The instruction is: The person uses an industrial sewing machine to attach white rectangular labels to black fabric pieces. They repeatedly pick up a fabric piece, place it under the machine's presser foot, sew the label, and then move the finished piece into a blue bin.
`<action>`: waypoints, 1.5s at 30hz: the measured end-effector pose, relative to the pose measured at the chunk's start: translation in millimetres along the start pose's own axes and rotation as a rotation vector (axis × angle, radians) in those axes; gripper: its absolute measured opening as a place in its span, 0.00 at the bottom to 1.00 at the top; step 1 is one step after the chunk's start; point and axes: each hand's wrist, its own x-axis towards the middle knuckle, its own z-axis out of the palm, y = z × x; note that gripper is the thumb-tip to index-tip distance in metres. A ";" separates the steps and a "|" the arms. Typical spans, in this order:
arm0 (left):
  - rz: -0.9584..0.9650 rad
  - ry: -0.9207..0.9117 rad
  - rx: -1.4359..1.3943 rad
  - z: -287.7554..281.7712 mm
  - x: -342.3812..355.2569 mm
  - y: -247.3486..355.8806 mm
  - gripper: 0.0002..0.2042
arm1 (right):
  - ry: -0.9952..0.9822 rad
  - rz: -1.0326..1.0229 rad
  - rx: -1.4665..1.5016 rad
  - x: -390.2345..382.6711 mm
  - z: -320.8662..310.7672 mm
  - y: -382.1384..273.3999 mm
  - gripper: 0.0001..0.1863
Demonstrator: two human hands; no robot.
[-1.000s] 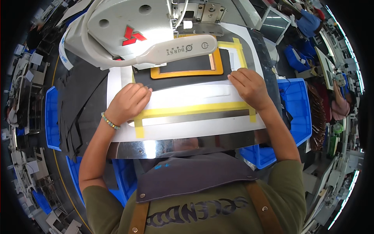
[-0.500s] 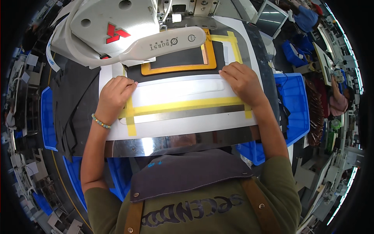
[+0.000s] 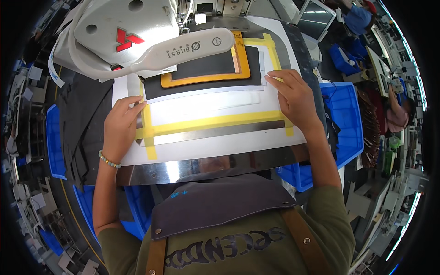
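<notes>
We see a flat black sheet lying on a large white template sheet, which rests on a shiny metal worktop. A rectangular orange frame sits on top of the black sheet, and a narrow white strip runs along the sheet's near edge.

At the strip's left end we find the left hand, a beaded bracelet around its wrist. Its thumb and forefinger point inward with their tips near each other. At the right end is the right hand, its fingers bent and its thumb close under the forefinger. We cannot make out whether either hand's fingers pinch the edge or merely rest at it.

Nearer the body, we see a long band of yellow tape crossing the template. Above the frame hangs a long off-white lamp, in front of a bulky pale machine head. We also note dark sheets at the left and a blue plastic bin at the right.
</notes>
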 end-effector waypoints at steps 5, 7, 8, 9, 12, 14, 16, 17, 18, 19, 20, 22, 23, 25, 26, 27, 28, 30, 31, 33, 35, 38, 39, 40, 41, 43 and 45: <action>-0.185 0.085 -0.213 -2.1 -7.7 3.7 0.13 | -0.119 0.065 0.023 -4.7 7.6 -19.2 0.19; -0.188 0.089 -0.219 -1.2 -2.9 8.2 0.14 | -0.160 0.080 -0.012 -9.9 9.5 -19.8 0.20; -0.166 0.075 -0.184 -1.7 -2.1 10.8 0.15 | -0.169 0.085 -0.032 -9.5 6.9 -20.5 0.20; -0.180 0.019 -0.198 0.6 -1.5 13.4 0.17 | -0.163 0.066 -0.069 -10.0 5.9 -21.8 0.20; -0.099 0.038 -0.036 15.8 -5.1 15.2 0.19 | -0.145 0.050 -0.067 -9.2 10.0 -21.7 0.20; -0.097 0.003 -0.010 20.3 -9.9 13.8 0.20 | -0.136 0.038 -0.061 -8.6 11.7 -19.9 0.20; -0.086 -0.015 0.050 22.2 -9.9 18.7 0.21 | -0.133 0.049 -0.042 -9.9 12.3 -19.7 0.20; -0.088 -0.007 0.052 22.4 -9.3 18.8 0.21 | -0.134 0.060 -0.025 -10.0 12.4 -20.0 0.20; -0.092 0.001 0.052 23.5 -9.1 19.2 0.21 | -0.137 0.071 -0.010 -10.7 12.0 -19.8 0.20; -0.096 0.010 0.052 23.9 -8.9 19.2 0.21 | -0.135 0.072 0.005 -11.3 12.1 -18.5 0.20; -0.100 0.007 0.064 23.1 -8.6 19.1 0.21 | -0.132 0.072 0.021 -11.5 12.6 -16.4 0.20; -0.110 0.001 0.074 24.4 -7.6 20.8 0.21 | -0.111 0.084 0.080 -12.3 12.4 -14.1 0.20; -0.118 -0.016 0.095 23.7 -7.4 20.7 0.22 | -0.086 0.092 0.127 -10.8 13.0 -14.1 0.20; -0.129 -0.048 0.123 24.1 -7.4 21.3 0.22 | -0.065 0.107 0.184 -12.1 11.8 -13.5 0.20; -0.139 -0.052 0.139 23.3 -8.1 21.6 0.22 | -0.064 0.110 0.201 -12.3 13.7 -13.6 0.19; -0.147 -0.053 0.152 21.5 -7.9 21.1 0.22 | -0.063 0.113 0.215 -11.8 14.2 -13.4 0.19; -0.154 -0.054 0.166 21.0 -7.9 21.2 0.22 | -0.059 0.116 0.211 -12.7 14.0 -13.4 0.18; -0.171 -0.053 0.180 22.0 -7.6 23.0 0.21 | -0.044 0.123 0.209 -14.6 14.1 -13.3 0.17; -0.176 -0.057 0.182 21.9 -7.3 23.9 0.21 | -0.029 0.118 0.221 -14.1 13.9 -12.2 0.17; -0.164 -0.048 0.180 21.8 -6.4 24.1 0.20 | -0.016 0.143 0.273 -14.0 14.3 -7.7 0.17; -0.159 -0.039 0.171 23.4 -7.1 23.8 0.20 | 0.003 0.168 0.304 -15.9 16.5 -2.7 0.16; -0.153 -0.060 0.152 23.8 -9.2 22.3 0.24 | 0.032 0.175 0.300 -15.0 16.1 -6.2 0.16; -0.148 -0.056 0.151 22.7 -8.2 22.9 0.25 | 0.016 0.131 0.263 -16.2 17.8 -4.4 0.16; -0.144 -0.052 0.149 21.8 -6.6 24.4 0.27 | 0.008 0.122 0.239 -17.1 18.0 -4.8 0.16; -0.141 -0.073 0.135 20.6 -4.2 26.6 0.29 | -0.001 0.113 0.215 -17.6 18.0 -5.8 0.16; -0.130 -0.095 0.154 21.4 -5.4 23.5 0.28 | -0.007 0.120 0.210 -17.9 20.4 -6.6 0.16; -0.140 -0.118 0.161 20.8 -6.4 21.3 0.28 | -0.007 0.108 0.192 -16.9 18.3 -11.6 0.15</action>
